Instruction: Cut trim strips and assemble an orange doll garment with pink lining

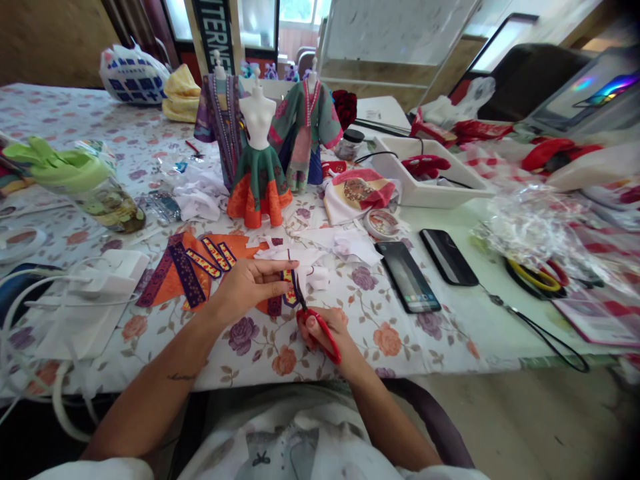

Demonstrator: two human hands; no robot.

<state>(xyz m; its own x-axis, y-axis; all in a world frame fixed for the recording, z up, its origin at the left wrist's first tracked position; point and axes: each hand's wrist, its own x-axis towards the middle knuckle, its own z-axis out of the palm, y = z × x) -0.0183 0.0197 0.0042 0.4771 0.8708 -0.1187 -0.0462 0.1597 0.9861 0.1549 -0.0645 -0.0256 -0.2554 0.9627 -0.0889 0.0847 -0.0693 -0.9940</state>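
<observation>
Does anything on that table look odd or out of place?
The middle dress form is bare above its green-and-orange skirt, unlike the purple-robed figure and green-robed figure beside it. I see no clear spill or damage.

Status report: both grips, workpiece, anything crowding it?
Left grip: yellow-and-navy strip. Right grip: red-handled scissors, blades beside strip. White scraps lie close beyond.

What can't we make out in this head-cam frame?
All in the head view:
Patterned strip: part of it, covered by the left hand.
Red scissors: part of the handles, covered by the right hand; whether the blades have cut in, too small.
Lit phone: screen icons, too small.
Sign: upper part, cut off by the top edge.
Clear plastic: what lies beneath, glare and blur.
</observation>
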